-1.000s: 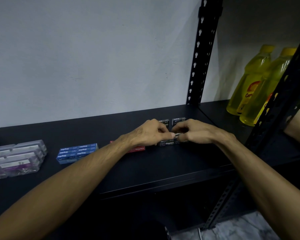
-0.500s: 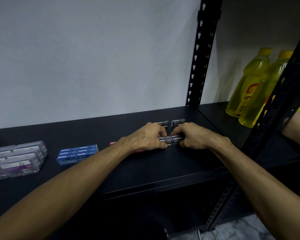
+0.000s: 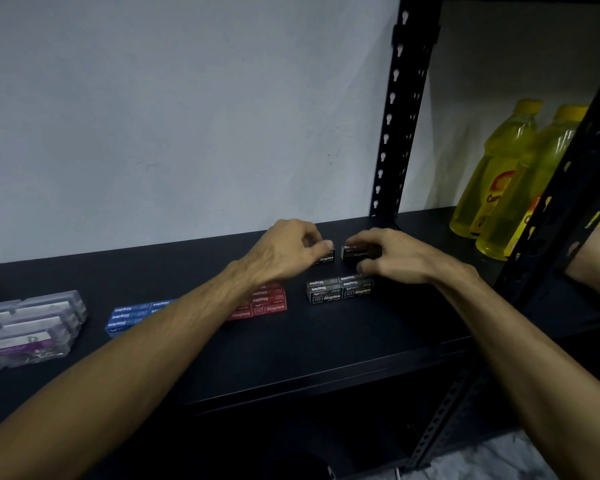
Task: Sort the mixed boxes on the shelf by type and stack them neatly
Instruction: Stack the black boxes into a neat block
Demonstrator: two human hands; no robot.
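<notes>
My left hand point(image 3: 284, 251) and right hand point(image 3: 392, 258) each seem to pinch a black box point(image 3: 355, 252) behind the black stack point(image 3: 340, 291), long axes running left-right, stack nearer me.

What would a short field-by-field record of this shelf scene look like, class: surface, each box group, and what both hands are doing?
surface: black metal shelf
far left: clear plastic clip cases, grouped
next: blue cardboard staple boxes, grouped, partly behind the left forearm
middle: red cardboard staple boxes, grouped
front right: stacked black cardboard staple boxes
left hand: fingers grip a loose black staple box behind the stack
right hand: fingers grip another loose black box beside it
right bay: yellow plastic bottles
</notes>
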